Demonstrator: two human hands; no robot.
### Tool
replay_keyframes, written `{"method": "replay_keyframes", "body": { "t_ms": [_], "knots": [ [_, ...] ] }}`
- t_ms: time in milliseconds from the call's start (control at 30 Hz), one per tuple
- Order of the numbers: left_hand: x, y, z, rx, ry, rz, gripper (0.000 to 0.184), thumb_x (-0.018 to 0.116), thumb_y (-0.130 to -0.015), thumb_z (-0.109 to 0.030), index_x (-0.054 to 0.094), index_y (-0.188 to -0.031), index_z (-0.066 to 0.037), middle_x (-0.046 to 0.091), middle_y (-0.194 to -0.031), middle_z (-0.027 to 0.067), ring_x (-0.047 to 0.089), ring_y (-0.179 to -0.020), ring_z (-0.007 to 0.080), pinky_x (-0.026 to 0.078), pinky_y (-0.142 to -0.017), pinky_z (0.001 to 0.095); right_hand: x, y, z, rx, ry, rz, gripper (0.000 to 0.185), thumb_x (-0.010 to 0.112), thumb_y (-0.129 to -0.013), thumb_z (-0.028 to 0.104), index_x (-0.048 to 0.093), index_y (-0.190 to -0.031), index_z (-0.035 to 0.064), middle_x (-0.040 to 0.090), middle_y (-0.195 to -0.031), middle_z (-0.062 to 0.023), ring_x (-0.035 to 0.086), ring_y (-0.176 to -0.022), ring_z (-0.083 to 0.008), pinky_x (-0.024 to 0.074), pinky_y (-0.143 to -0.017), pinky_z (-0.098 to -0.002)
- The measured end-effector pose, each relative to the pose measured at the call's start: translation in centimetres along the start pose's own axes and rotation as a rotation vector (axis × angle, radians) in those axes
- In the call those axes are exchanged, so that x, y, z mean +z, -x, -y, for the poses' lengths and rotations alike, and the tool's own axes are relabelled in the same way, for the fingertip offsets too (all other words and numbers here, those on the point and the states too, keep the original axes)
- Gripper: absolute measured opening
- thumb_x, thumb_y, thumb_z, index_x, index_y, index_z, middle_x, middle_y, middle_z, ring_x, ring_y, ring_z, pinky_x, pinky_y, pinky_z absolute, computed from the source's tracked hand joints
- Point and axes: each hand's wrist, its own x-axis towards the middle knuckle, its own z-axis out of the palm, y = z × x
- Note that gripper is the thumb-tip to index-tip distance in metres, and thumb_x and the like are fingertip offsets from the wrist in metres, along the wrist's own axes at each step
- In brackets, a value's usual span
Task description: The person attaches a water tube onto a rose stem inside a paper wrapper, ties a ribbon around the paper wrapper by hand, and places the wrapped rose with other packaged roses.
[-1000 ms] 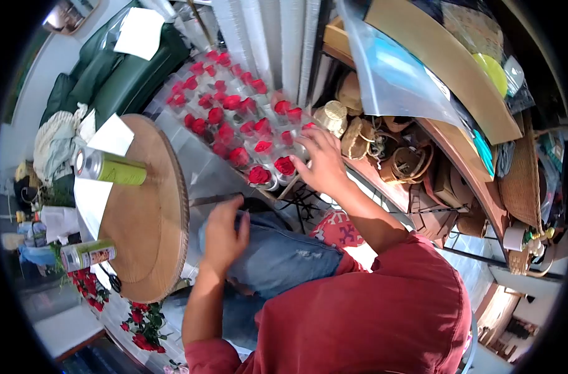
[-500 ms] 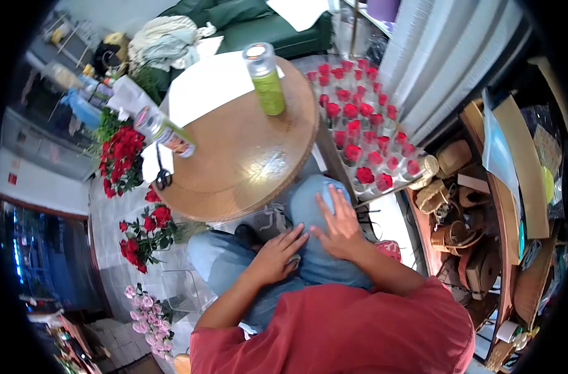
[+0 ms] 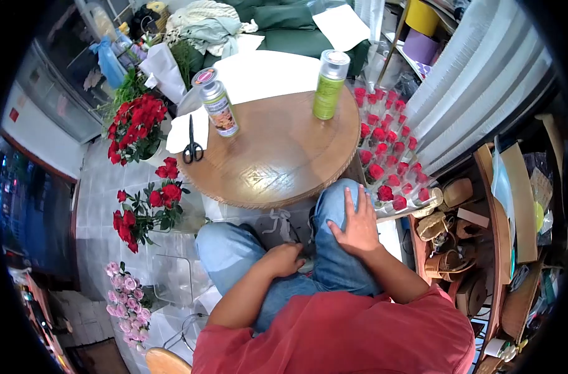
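My right hand [image 3: 357, 225] lies on my right knee, fingers spread, holding nothing. My left hand [image 3: 284, 259] rests between my thighs with its fingers curled; whether anything is inside cannot be made out. In front of my knees is a round wooden table [image 3: 278, 149]. On it stand a green spray can [image 3: 327, 92] and a second can with a printed label [image 3: 219, 112]. Black scissors [image 3: 192, 146] lie near the left edge, partly on white paper [image 3: 181, 132]. Individually wrapped red roses [image 3: 381, 148] stand in rows right of the table.
Red roses in a bunch [image 3: 137, 121], more red roses [image 3: 165, 196] and pink roses [image 3: 129, 305] stand on the left. A green sofa [image 3: 287, 40] is behind the table. Shelves with baskets [image 3: 443, 265] run along the right, beside a white curtain [image 3: 471, 81]. A stool [image 3: 165, 360] is at lower left.
The view has swung left toward the table. My right hand has gone from the wrapped roses to my knee. My left hand has lowered between my thighs, its fingers now curled.
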Motion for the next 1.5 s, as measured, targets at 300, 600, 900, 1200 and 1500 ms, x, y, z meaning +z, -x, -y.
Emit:
{"method": "replay_keyframes", "body": {
  "t_ms": [300,600,900,1200,1500],
  "knots": [
    [0.0,-0.1,-0.8,-0.064,-0.006,0.044,0.046,0.066,-0.093,-0.03,0.061,-0.126,0.002,0.068,-0.119,0.0278,0.064,-0.114,0.0441,0.051,-0.098,0.0512,-0.1,-0.1,-0.4,0.024,-0.027,-0.023,0.096,0.071,-0.086,0.048,0.026,-0.16,0.0052,0.021,-0.161,-0.0344,0.029,-0.143,-0.0557,0.0287,-0.117,-0.0596],
    [-0.3,0.0,-0.8,-0.079,-0.059,0.069,0.052,0.067,-0.092,-0.029,0.059,-0.133,0.001,0.067,-0.122,0.0276,0.064,-0.117,0.0423,0.05,-0.1,0.0485,-0.3,0.3,-0.9,0.049,-0.001,0.009,0.091,0.067,-0.088,0.047,0.027,-0.16,0.0073,0.024,-0.159,-0.0359,0.033,-0.142,-0.0566,0.0298,-0.117,-0.0592],
    [0.0,0.1,-0.9,-0.064,0.006,0.012,0.051,0.069,-0.09,-0.028,0.06,-0.128,0.004,0.069,-0.115,0.028,0.065,-0.112,0.0433,0.051,-0.096,0.0488,-0.1,4.8,-4.5,-0.099,-0.204,-0.004,0.082,0.063,-0.094,0.046,0.028,-0.161,0.0133,0.024,-0.162,-0.0291,0.036,-0.143,-0.0509,0.0324,-0.117,-0.055],
    [1.6,-1.5,1.7,-0.107,-0.039,0.084,0.05,0.07,-0.089,-0.029,0.061,-0.126,0.004,0.069,-0.114,0.0289,0.066,-0.11,0.0438,0.052,-0.094,0.0484,11.2,17.6,-19.8,0.72,0.167,-0.009,0.064,0.054,-0.096,0.053,0.06,-0.133,0.0006,0.056,-0.14,-0.0245,0.057,-0.125,-0.0428,0.047,-0.104,-0.0469],
    [2.9,-5.3,0.9,-0.118,-0.052,0.262,0.036,0.07,-0.087,-0.027,0.071,-0.11,0.002,0.072,-0.105,0.0266,0.07,-0.104,0.0409,0.055,-0.092,0.0457,9.1,15.7,-19.8,1.01,-0.288,0.209,0.052,0.052,-0.096,0.046,0.074,-0.099,-0.0012,0.07,-0.105,-0.0246,0.067,-0.102,-0.0415,0.0531,-0.092,-0.0498]
  ]
}}
